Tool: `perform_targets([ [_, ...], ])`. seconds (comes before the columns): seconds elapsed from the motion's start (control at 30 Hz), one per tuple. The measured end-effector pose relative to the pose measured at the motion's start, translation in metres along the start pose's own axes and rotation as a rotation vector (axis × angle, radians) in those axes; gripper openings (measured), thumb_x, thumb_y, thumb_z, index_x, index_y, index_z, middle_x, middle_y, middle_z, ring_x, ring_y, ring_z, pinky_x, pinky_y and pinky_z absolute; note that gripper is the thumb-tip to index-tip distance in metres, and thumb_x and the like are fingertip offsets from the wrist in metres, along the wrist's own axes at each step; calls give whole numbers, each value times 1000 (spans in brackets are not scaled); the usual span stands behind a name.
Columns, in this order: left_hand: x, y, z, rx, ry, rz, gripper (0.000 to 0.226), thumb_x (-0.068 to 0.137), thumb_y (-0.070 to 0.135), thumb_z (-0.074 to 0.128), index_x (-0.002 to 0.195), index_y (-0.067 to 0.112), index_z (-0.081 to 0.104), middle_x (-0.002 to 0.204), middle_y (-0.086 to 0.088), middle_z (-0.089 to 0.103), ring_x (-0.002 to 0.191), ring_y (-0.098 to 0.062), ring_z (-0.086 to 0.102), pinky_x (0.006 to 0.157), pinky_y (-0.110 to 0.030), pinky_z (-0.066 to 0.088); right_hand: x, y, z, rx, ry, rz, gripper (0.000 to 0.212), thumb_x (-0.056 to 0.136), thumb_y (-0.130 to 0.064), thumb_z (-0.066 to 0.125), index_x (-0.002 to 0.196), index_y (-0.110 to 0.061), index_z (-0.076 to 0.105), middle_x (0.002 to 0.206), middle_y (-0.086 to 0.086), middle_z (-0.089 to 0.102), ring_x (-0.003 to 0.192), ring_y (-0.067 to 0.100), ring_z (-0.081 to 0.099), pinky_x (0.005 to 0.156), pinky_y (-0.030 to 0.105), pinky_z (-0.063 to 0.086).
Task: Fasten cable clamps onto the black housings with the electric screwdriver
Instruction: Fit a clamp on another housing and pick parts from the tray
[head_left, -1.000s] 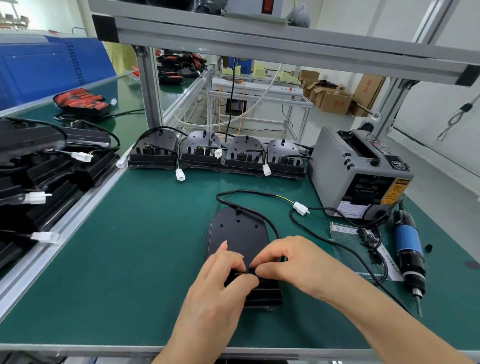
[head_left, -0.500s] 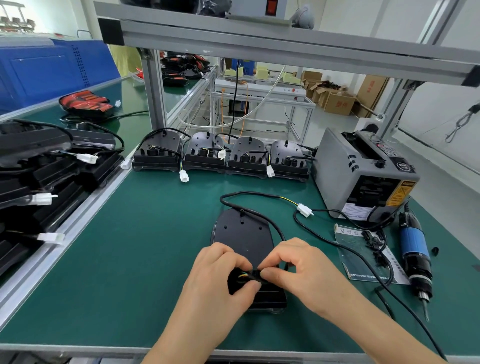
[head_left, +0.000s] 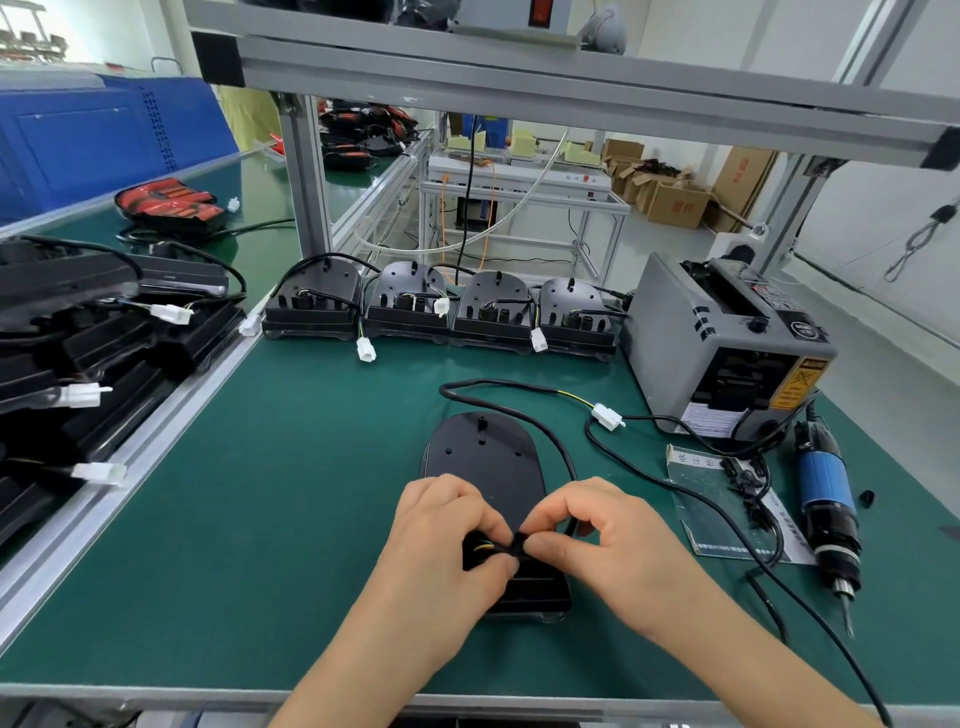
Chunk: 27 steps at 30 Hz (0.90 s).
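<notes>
Your left hand (head_left: 441, 540) pinches the black cable (head_left: 571, 467); your right hand (head_left: 608, 545) pinches a small black clamp (head_left: 519, 542) on it, above the near end of the housing (head_left: 483, 457) lying flat mid-bench (head_left: 285, 493). The screwdriver (head_left: 826, 499) lies well apart at your right.

The left hand (head_left: 447, 545) and the right hand (head_left: 618, 545) are bare, with short plain nails (head_left: 541, 545); both forearms (head_left: 363, 665) are bare too, as far as visible.
</notes>
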<state>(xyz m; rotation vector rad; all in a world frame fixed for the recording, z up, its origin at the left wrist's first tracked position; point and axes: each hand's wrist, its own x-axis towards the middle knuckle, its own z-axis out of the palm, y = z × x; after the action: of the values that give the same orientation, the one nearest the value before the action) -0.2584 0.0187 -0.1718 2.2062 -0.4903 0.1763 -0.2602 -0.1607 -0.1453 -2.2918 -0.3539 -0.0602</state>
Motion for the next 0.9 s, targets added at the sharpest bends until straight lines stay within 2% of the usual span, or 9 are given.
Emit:
perform_targets([
  [0.07,-1,1,1,-19,17,-6,26,77,21,73,73,39,55,93,24,48,110,10,31,87,0,22,-1,-1,0,9,0,41,26,78,-23,75,72,-45,64,89,-30,61,91,-5,51,74,6,33],
  [0.23,-1,0,3,-45,36,-15,26,77,16,73,73,35,56,90,21,51,109,7,34,87,-2,23,-3,-5,0,-37,4,95,20,80,-31,74,78,-46,61,86,-22,63,92,-9,51,75,6,35],
  [0.33,-1,0,4,-47,50,-23,23,75,16,74,73,33,58,89,20,52,108,7,34,86,-1,24,-7,-6,1,-135,40,26,16,81,-31,72,77,-41,59,87,-27,60,92,-4,51,76,10,37],
  [0.4,-1,1,5,-50,60,-36,23,74,17,74,72,34,58,88,20,52,108,7,35,86,-2,25,-11,-9,5,-239,114,-69,11,80,-30,70,77,-36,61,80,-22,59,87,1,51,76,14,38],
  [0.47,0,0,5,-48,66,-40,24,74,18,74,70,35,57,88,20,52,107,8,34,86,-2,25,-14,-11,9,-332,206,-157,5,75,-29,66,75,-26,62,74,-17,57,77,4,51,72,20,39],
  [0.57,0,1,6,-57,70,-47,24,73,18,74,69,35,57,87,19,52,106,7,35,85,-2,26,-16,-14,13,-412,281,-195,6,72,-25,65,71,-20,62,71,-13,57,69,12,53,65,25,40],
  [0.73,0,1,7,-60,75,-50,23,72,17,73,70,35,58,86,19,52,106,9,34,84,-2,27,-20,-18,18,-518,338,-187,11,69,-27,66,64,-20,58,64,-11,54,61,14,52,54,27,41],
  [0.9,1,1,7,-60,78,-46,24,72,15,71,70,34,58,87,19,52,106,10,33,83,0,25,-18,-19,19,-456,310,-127,11,71,-31,61,65,-23,56,64,-12,55,64,11,52,52,29,46],
])
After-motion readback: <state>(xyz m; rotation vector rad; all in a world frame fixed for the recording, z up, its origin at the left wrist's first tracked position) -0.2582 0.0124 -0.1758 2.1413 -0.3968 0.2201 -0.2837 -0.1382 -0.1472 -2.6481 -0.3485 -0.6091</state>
